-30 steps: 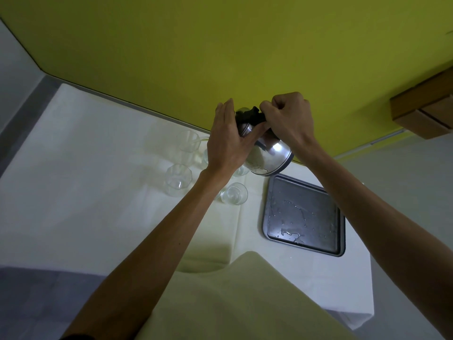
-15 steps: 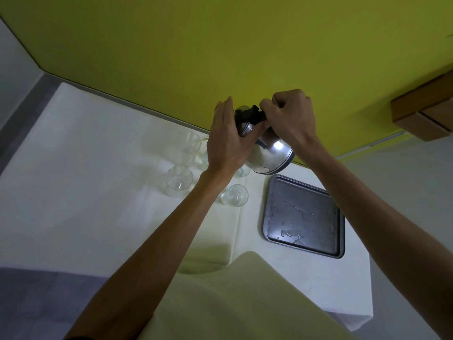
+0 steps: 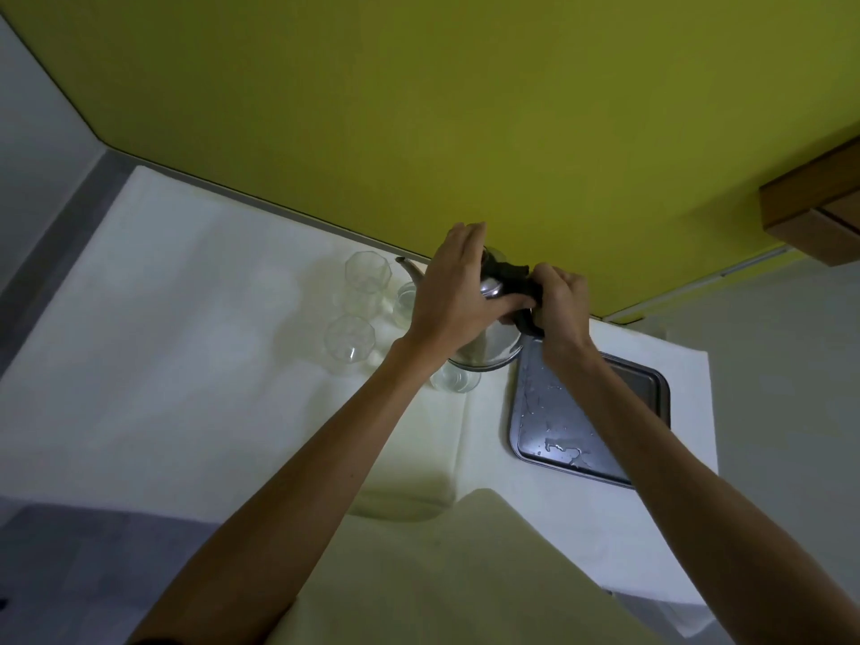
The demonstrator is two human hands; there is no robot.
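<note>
Nearest the camera: cream shirt [image 3: 465, 574], both forearms reaching out over it to the table [image 3: 186, 365], which has a white cloth on it.

Tray [image 3: 581, 412]: dark metal, on the right side of the table, water drops and a small puddle on it. The right forearm crosses its far corner.

Small glass [image 3: 453, 379]: just left of the tray, partly covered by the kettle base.

Kettle [image 3: 495, 342]: steel, sits between the two hands, over the gap between the tray's far-left corner and the small glass. Can't tell if the base touches the cloth. Spout [image 3: 409, 267] points left, towards the glasses.

Right hand [image 3: 561, 304]: fingers clenched round the black handle [image 3: 514, 281], a firm grip from the right side.

Left hand [image 3: 453, 295]: laid over the kettle top, fingers together and nearly straight, thumb along the body next to the handle. It presses on the kettle and does not wrap it. The lid is hidden under it.

Three more glasses left of the kettle: one nearer [image 3: 349, 344], a tall one further back [image 3: 367, 281], one just under the spout [image 3: 405, 297] and partly behind the left hand. All upright.

Behind: yellow wall [image 3: 465, 109] along the table's far edge, wooden shelf [image 3: 819, 216] at upper right.
</note>
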